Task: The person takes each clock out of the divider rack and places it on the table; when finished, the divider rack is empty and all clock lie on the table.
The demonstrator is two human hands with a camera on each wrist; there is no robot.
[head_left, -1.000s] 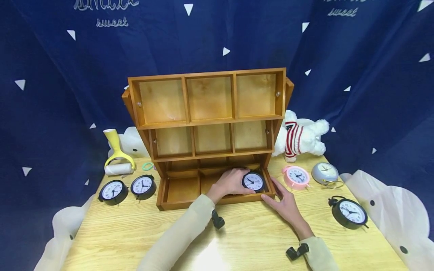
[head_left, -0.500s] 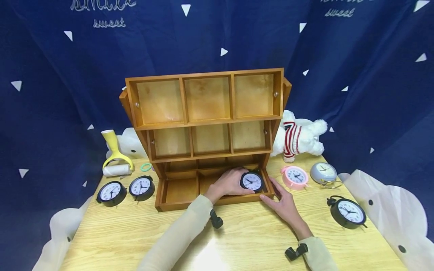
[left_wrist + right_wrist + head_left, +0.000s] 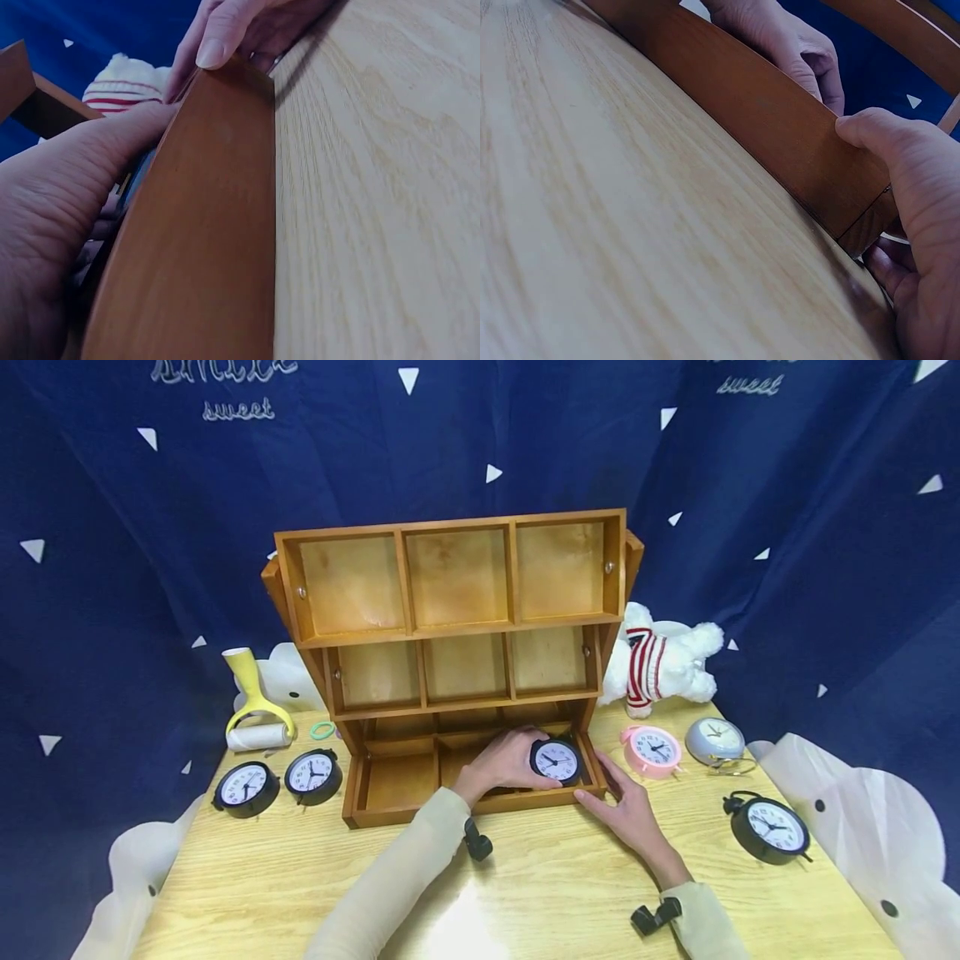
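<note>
My left hand (image 3: 510, 763) holds a round black alarm clock (image 3: 556, 762) in the right-hand compartment of the bottom tier of a tiered wooden shelf (image 3: 390, 816). The clock's white dial faces up toward the head camera, with the thumb along its lower rim. My right hand (image 3: 632, 814) grips the shelf's front right corner. In the right wrist view, the thumb lies on the top edge of the front board (image 3: 772, 112) and the other fingers reach around the corner. The front board mostly hides the clock in the left wrist view.
Two black alarm clocks (image 3: 313, 775) lie left of the shelf, near a yellow-handled lint roller (image 3: 259, 737) and a green ring (image 3: 322, 730). On the right are a pink clock (image 3: 652, 752), a grey-blue clock (image 3: 715, 741), a black twin-bell clock (image 3: 769, 831) and a white plush toy (image 3: 663, 664).
The whole head view shifts slightly to the left. Both hands keep their places, the left on the alarm clock and the right on the shelf corner.
</note>
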